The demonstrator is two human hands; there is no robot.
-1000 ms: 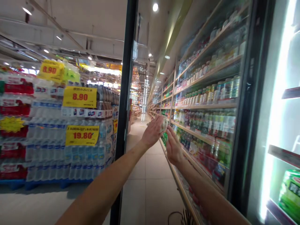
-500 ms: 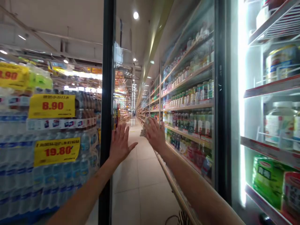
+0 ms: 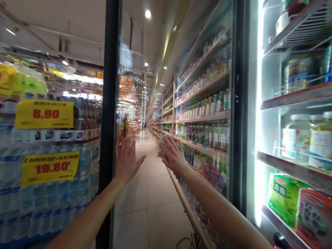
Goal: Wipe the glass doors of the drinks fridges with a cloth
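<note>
Standing open across the middle of my view is a glass door (image 3: 135, 79), its black edge post (image 3: 109, 103) running from top to bottom just left of my left hand. Through the pane I see a long aisle floor (image 3: 153, 207) running far back, with drink shelves (image 3: 204, 117) lining its right side. On the left, past the post, a stack of bottled water (image 3: 59, 197) carries 2 yellow price signs, 8.90 (image 3: 44, 114) above and 19.80 (image 3: 49, 168) below. On the right, the lit cooler shelves (image 3: 293, 98) are near me, with jars (image 3: 295, 138) on the middle shelf and green packs (image 3: 285, 197) on the one below. A dark looped handle (image 3: 185, 242) shows at the bottom edge, below my right forearm.

The pane itself stands between my 2 hands and everything beyond it. My left hand (image 3: 126, 160) is fully open, fingers together and upright, thumb out to the right, palm flat toward the glass and holding nothing. My right hand (image 3: 173, 155) is just to its right, apart from it, fingers half spread and bent over a pale crumpled wad (image 3: 161, 143). The wad pokes out at the far-left side of those fingers, between the hand and the pane. I cannot tell whether it is cloth or paper.
</note>
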